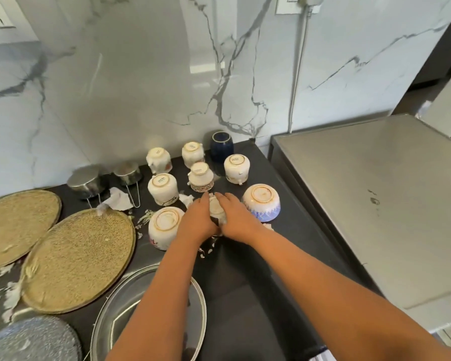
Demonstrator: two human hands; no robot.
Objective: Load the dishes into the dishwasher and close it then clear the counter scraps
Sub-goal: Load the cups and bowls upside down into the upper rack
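Observation:
My left hand [194,221] and my right hand [236,218] close together around a small white upturned cup [215,208] on the black counter [245,277]. Around it stand several upturned white cups, among them one at the back [158,159] and one further right [236,168]. A white bowl [164,227] lies upside down left of my hands. A blue-patterned bowl [262,202] lies upside down to the right. A dark blue cup [221,146] stands by the wall. White scraps [116,201] lie scattered on the counter.
Two gold round plates [78,259] [16,225] lie at left, a steel plate [146,308] near the front edge, a grey textured plate [29,340] bottom left. Two steel cups [87,182] [127,173] stand near the marble wall. A steel appliance top [375,199] borders the counter on the right.

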